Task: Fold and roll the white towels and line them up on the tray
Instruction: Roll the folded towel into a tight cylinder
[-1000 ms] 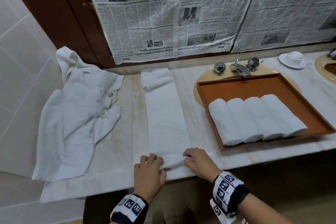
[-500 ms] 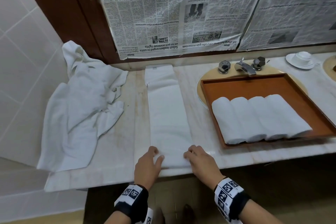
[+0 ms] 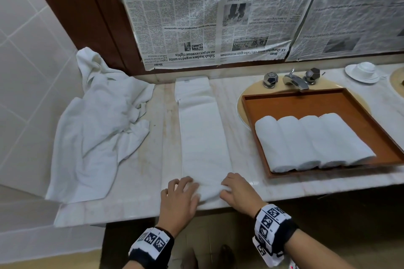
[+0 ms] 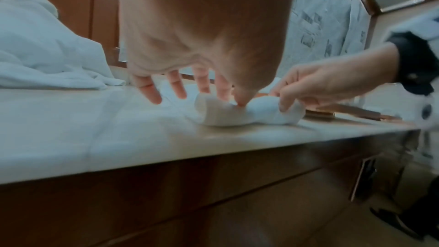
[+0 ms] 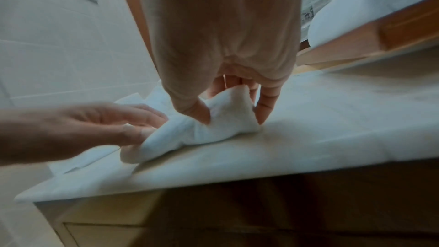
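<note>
A long folded white towel strip (image 3: 203,133) lies on the marble counter, running away from me. Its near end is curled into a small roll (image 3: 209,192) (image 4: 237,115) at the counter's front edge. My left hand (image 3: 185,188) lies at the roll's left end with fingers (image 4: 177,89) spread and straight and the thumb tip on the cloth. My right hand (image 3: 229,185) pinches the roll's right end (image 5: 228,112) between thumb and fingers. Several rolled white towels (image 3: 312,142) lie side by side in the brown wooden tray (image 3: 328,98) on the right.
A heap of loose white towels (image 3: 98,126) covers the counter's left end against the tiled wall. The tray sits over a sink, with a chrome tap (image 3: 295,78) behind it. A white cup and saucer (image 3: 363,71) stands far right. Newspaper covers the wall behind.
The towel's near end, held loosely folded a second ago and lying flat half a second ago, is now curled into a small roll. Its bunched far end now lies flat.
</note>
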The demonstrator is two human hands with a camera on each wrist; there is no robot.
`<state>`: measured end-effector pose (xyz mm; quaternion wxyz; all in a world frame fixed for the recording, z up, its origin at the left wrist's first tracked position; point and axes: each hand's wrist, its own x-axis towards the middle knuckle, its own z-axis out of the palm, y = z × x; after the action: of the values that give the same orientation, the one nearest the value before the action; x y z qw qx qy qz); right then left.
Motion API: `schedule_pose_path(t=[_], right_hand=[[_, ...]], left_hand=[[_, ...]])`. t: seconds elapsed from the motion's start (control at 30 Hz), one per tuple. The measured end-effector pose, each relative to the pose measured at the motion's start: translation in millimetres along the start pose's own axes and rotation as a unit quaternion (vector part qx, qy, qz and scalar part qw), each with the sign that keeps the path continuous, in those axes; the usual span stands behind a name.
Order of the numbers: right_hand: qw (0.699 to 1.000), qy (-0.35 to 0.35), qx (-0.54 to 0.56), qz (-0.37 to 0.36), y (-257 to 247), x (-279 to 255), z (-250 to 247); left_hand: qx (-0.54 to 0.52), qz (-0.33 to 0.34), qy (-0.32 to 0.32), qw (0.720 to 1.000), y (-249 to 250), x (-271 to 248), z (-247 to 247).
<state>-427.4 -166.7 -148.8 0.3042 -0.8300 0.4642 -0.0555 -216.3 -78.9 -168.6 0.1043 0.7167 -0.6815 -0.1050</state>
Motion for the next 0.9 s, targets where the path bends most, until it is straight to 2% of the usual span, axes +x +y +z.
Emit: schedule_pose_path(t=[0.1, 0.23, 0.37, 0.47, 0.53, 0.67, 0.8, 0.9], right_hand=[[0.999, -0.029, -0.004, 0.024, -1, 10, -2], [0.999, -0.04, 0.002, 0.028, 0, 13, -9], [0.998, -0.02, 0.058, 0.03, 8, 5, -13], [0.996, 0.014, 0.079, 0.036, 11, 10, -7], [0.993, 0.047, 0.097, 0.053, 13, 13, -1], [0.988, 0.098, 0.085, 0.078, 14, 13, 7], [0.995, 0.083, 0.038, 0.035, 12, 13, 8], [0.998, 0.049, 0.04, -0.01, 20, 9, 1]], left_hand=[[0.001, 0.052, -0.017, 0.999, -5, -1, 4], [-0.006, 0.05, -0.018, 0.999, -7, 4, 4], [-0.033, 0.018, -0.016, 0.999, -7, 5, 1], [-0.134, -0.035, -0.055, 0.989, -14, 7, 4], [-0.195, -0.057, -0.046, 0.978, -18, 12, 5], [-0.249, -0.09, -0.014, 0.964, -13, 21, -2], [-0.262, -0.161, -0.015, 0.951, -6, 25, -7], [-0.25, -0.164, -0.007, 0.954, -11, 26, -5]])
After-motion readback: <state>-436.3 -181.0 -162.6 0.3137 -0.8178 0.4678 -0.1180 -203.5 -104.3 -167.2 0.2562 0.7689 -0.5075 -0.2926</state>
